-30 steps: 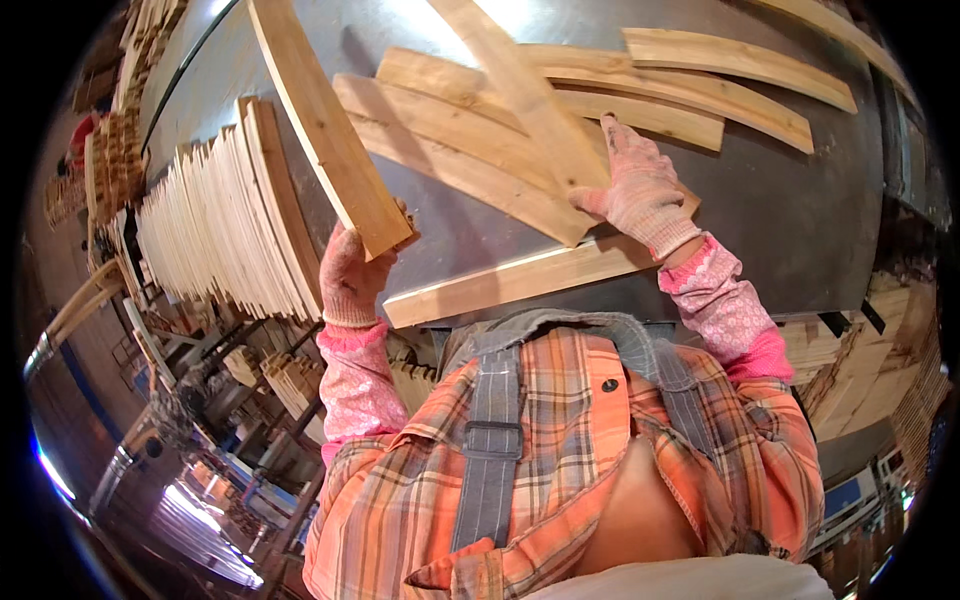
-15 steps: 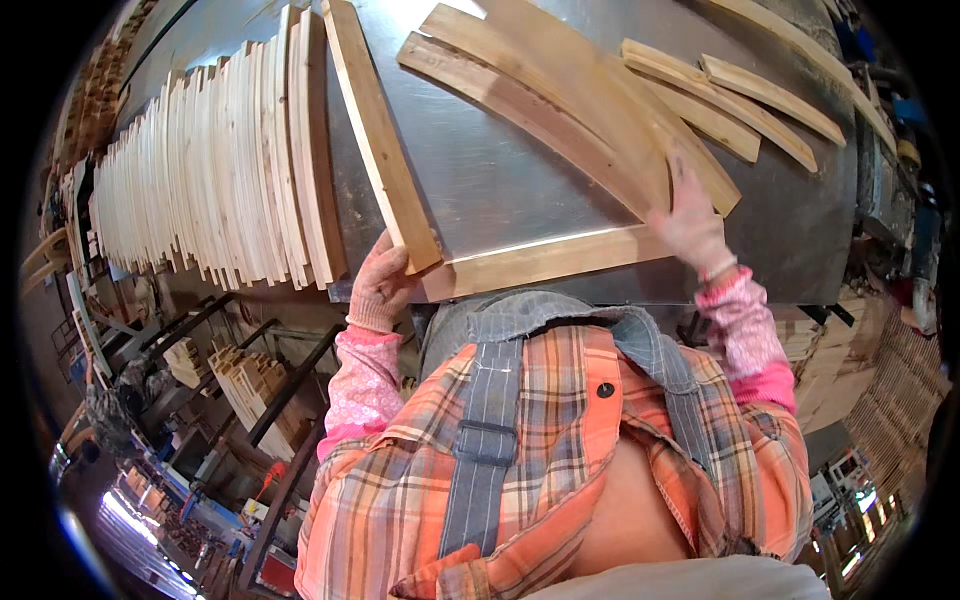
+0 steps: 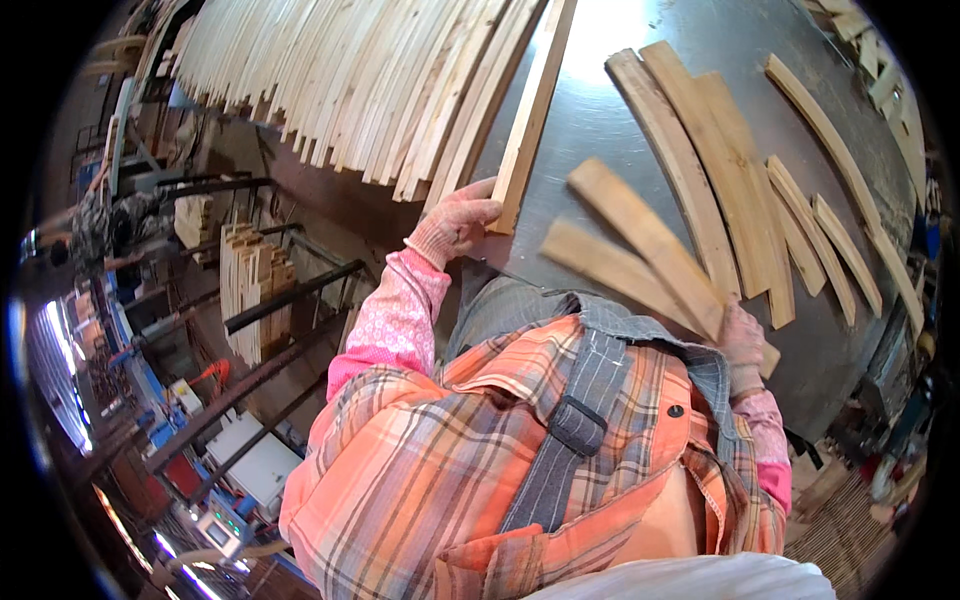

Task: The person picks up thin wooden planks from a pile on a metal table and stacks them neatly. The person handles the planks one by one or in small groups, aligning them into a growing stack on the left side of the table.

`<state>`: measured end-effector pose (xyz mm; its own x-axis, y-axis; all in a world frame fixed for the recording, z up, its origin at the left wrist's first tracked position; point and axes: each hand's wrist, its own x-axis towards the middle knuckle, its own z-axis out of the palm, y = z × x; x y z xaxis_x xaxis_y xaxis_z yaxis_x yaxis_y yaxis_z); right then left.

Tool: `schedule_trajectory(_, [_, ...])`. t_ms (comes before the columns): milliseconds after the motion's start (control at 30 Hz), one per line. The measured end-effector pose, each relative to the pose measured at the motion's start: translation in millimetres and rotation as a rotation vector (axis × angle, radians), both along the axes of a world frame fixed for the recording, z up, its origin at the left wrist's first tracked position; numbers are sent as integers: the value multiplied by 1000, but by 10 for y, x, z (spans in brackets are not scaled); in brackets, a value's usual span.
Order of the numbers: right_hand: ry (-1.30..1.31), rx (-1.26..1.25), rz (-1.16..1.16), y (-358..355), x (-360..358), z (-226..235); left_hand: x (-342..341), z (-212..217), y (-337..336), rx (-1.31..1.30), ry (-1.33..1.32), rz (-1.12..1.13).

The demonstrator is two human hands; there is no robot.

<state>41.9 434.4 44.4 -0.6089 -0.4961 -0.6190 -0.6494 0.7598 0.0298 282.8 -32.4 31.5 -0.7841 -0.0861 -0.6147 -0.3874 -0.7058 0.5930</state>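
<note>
my left hand point(image 3: 455, 222), in a pinkish glove, was curled onto the near end of a straight slat point(image 3: 531, 118), fingers closed on that end. the slat was pale wood, long and flat, and ran away from me up the metal table point(image 3: 620, 110), right beside the stack point(image 3: 370, 80) of like slats that leaned edge to edge along the table's left side. slat and stack were touching or nearly so, couldn't tell which.

my right hand point(image 3: 742, 335) sat on the near ends of two curved boards point(image 3: 640, 250), blurred. the fingers looked wrapped over the upper one, but i couldn't tell how firm the hold was. those boards were darker tan, bowed, and lay fanned across the table in front of my chest.

further right more curved pieces point(image 3: 720, 170) lay side by side, wide ones first, then thin curved strips point(image 3: 850, 200) toward the table's far right edge. my plaid shirt point(image 3: 480, 470) and grey strap point(image 3: 570, 420) covered the table's near edge. left of the table a rack point(image 3: 260, 290) held short wood pieces, with dark metal bars point(image 3: 250, 380) below it.
</note>
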Motion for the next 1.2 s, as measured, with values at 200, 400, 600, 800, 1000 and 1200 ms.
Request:
schedule_trajectory(200, [-90,-408,-315,-155,-83,372,171,-61,22,-177,-127,31])
schedule_trajectory(400, [-944,-892,-836,-1902,178,-157,144,-92,89,-335,-213,-86])
schedule_trajectory(600, [-771,-790,-709,-3566,439,-650,-43,192,-96,-1414,-439,-664])
schedule_trajectory(800, [-684,-647,-120,-3769,477,-513,-266,167,-58,-1678,-209,-273])
schedule_trajectory(1000, [-155,-593,-415,-2562,-102,-469,403,-2,-751,-1849,-556,-48])
schedule_trajectory(1200, [-196,-782,-476,-2281,-456,-527,590,9,-1234,-1761,-556,-550])
